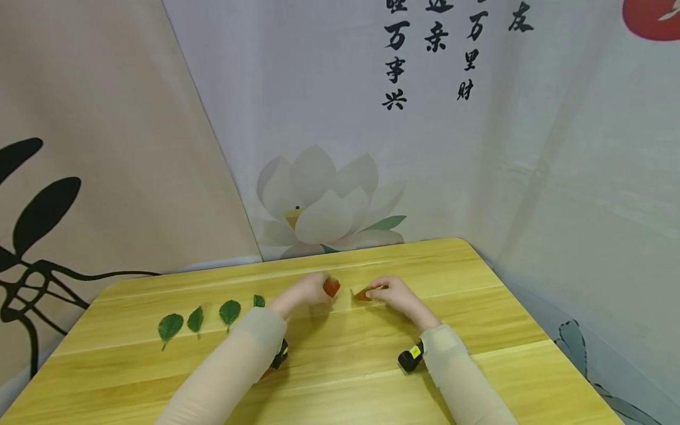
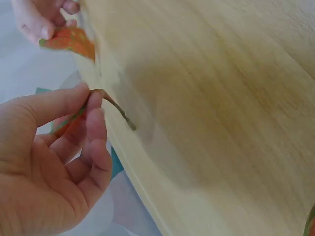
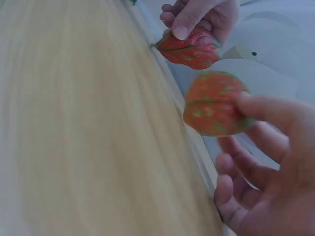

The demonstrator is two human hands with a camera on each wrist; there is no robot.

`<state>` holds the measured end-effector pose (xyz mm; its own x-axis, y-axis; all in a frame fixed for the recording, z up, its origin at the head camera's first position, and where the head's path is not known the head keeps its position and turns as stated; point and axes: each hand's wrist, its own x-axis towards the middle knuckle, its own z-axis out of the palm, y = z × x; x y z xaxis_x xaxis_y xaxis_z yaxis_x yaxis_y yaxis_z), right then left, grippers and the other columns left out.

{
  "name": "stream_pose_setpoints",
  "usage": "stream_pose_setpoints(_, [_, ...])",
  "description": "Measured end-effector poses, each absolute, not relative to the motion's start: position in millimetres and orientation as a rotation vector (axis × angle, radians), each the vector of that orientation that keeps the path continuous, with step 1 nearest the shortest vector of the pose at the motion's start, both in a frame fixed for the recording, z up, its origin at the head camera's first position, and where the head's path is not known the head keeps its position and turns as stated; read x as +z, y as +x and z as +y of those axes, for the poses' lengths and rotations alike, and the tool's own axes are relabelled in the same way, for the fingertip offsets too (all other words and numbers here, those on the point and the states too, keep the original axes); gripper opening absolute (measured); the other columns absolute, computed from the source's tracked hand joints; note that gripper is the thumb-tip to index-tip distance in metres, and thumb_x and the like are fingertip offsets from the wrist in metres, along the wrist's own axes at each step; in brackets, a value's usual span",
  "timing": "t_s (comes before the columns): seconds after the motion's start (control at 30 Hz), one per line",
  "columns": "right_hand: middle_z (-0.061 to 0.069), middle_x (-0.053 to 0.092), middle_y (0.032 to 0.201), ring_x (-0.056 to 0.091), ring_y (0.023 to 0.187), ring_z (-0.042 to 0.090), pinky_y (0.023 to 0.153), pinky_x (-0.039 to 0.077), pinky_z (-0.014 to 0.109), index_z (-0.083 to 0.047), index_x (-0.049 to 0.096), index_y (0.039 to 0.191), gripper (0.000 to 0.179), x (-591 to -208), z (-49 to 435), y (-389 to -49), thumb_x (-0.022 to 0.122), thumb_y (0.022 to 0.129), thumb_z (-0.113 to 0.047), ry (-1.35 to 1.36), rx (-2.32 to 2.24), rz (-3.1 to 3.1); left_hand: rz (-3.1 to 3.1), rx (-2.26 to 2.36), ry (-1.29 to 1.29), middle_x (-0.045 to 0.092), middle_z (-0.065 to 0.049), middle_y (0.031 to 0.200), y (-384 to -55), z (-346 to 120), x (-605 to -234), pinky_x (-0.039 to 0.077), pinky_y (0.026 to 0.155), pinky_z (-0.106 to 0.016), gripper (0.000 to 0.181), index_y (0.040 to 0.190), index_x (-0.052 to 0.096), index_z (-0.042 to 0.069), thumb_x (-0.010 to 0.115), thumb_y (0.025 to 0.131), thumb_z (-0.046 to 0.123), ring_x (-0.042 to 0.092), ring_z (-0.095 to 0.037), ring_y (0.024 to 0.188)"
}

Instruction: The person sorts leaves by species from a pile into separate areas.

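My left hand [image 1: 312, 289] pinches a red leaf [image 1: 332, 287] between thumb and fingers, above the far part of the table. Its thin brown stem [image 2: 116, 106] sticks out past the fingertips in the left wrist view. To its right, my right hand [image 1: 394, 291] pinches an orange-red leaf with green patches [image 3: 212, 104] by one edge. The two leaves face each other with a small gap between them. In the right wrist view, green veins run along the red leaf, and the left thumb lies on it.
Several green leaves [image 1: 170, 326] lie in a row on the left of the wooden table [image 1: 345, 378]. An orange thing [image 1: 267, 372] is mostly hidden under my left forearm. Behind the table's far edge hangs a printed cloth [image 1: 329, 118].
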<state>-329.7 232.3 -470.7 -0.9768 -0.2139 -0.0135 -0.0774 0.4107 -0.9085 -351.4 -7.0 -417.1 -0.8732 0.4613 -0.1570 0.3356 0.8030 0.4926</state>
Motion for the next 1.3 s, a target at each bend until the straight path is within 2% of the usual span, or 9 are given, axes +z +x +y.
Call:
stream_pose_setpoints(0.13, [0.017,0.062,0.109,0.061,0.084,0.019,0.075,0.054,0.033,0.01,0.058,0.12,0.036,-469,232,-332,0.062,0.093,-0.013,-0.055,-1.924,2.313,2.648,0.85,0.596,0.06,-0.005,0.09,-352,-13,-412,0.05,0.062,-0.031,0.025,0.108,0.062,0.003,0.073,0.086,0.01,0.058,-0.019,0.072])
stream_pose_setpoints(0.23, [0.019,0.06,0.114,0.064,0.09,0.019,0.085,0.053,0.038,0.012,0.053,0.122,0.034,-470,233,-334,0.055,0.097,-0.011,0.022,-2.115,2.176,2.635,0.924,0.596,0.062,-0.003,0.089,-352,-16,-409,0.049,0.059,-0.03,0.019,0.105,0.063,0.006,0.071,0.088,0.011,0.058,-0.019,0.069])
stream_pose_setpoints(0.3, [0.018,0.062,0.109,0.064,0.088,0.018,0.086,0.052,0.04,0.011,0.053,0.118,0.029,-470,233,-335,0.052,0.098,-0.01,0.042,-2.209,2.117,2.637,0.961,0.589,0.064,-0.003,0.089,-353,-18,-407,0.05,0.06,-0.03,0.019,0.106,0.065,0.008,0.071,0.088,0.012,0.06,-0.02,0.072])
stream_pose_setpoints(0.47, [0.006,0.065,0.092,0.063,0.078,0.013,0.077,0.054,0.035,0.01,0.055,0.115,0.026,-471,233,-335,0.052,0.099,-0.011,0.068,-2.287,2.1,2.62,1.041,0.576,0.067,-0.002,0.093,-355,-19,-404,0.051,0.062,-0.031,0.023,0.112,0.069,0.011,0.071,0.09,0.015,0.063,-0.025,0.077])
stream_pose_setpoints(0.67, [0.012,0.063,0.103,0.06,0.069,0.014,0.059,0.053,0.029,0.001,0.051,0.135,0.039,-473,233,-333,0.056,0.099,-0.013,0.172,-2.29,2.166,2.605,1.087,0.594,0.067,0.0,0.089,-354,-19,-402,0.049,0.061,-0.031,0.016,0.106,0.071,0.011,0.07,0.09,0.015,0.06,-0.021,0.07])
stream_pose_setpoints(0.83, [0.012,0.066,0.098,0.055,0.059,0.013,0.05,0.047,0.025,0.002,0.062,0.121,0.03,-476,232,-334,0.062,0.095,-0.013,0.186,-2.247,2.291,2.615,1.078,0.61,0.067,0.0,0.088,-352,-18,-400,0.05,0.061,-0.031,0.015,0.104,0.071,0.011,0.07,0.09,0.015,0.062,-0.024,0.072])
stream_pose_setpoints(1.0, [0.011,0.069,0.102,0.054,0.062,0.013,0.051,0.043,0.026,0.002,0.067,0.116,0.031,-479,233,-338,0.071,0.089,-0.012,0.054,-1.995,2.421,2.624,1.06,0.636,0.066,0.001,0.083,-353,-19,-401,0.048,0.06,-0.031,0.007,0.095,0.07,0.01,0.07,0.09,0.016,0.062,-0.023,0.068])
stream_pose_setpoints(1.17, [0.007,0.067,0.103,0.052,0.068,0.016,0.055,0.043,0.027,-0.001,0.068,0.118,0.037,-477,234,-339,0.076,0.084,-0.014,-0.073,-1.73,2.523,2.603,1.062,0.659,0.065,0.0,0.08,-356,-21,-402,0.046,0.058,-0.03,0.005,0.091,0.07,0.01,0.07,0.09,0.015,0.061,-0.023,0.067])
stream_pose_setpoints(1.3, [0.007,0.065,0.107,0.057,0.082,0.017,0.064,0.047,0.029,-0.002,0.069,0.117,0.036,-477,237,-338,0.076,0.084,-0.016,-0.138,-1.596,2.614,2.531,1.084,0.729,0.065,0.0,0.083,-357,-23,-402,0.048,0.062,-0.033,0.006,0.093,0.07,0.01,0.069,0.091,0.015,0.061,-0.03,0.07])
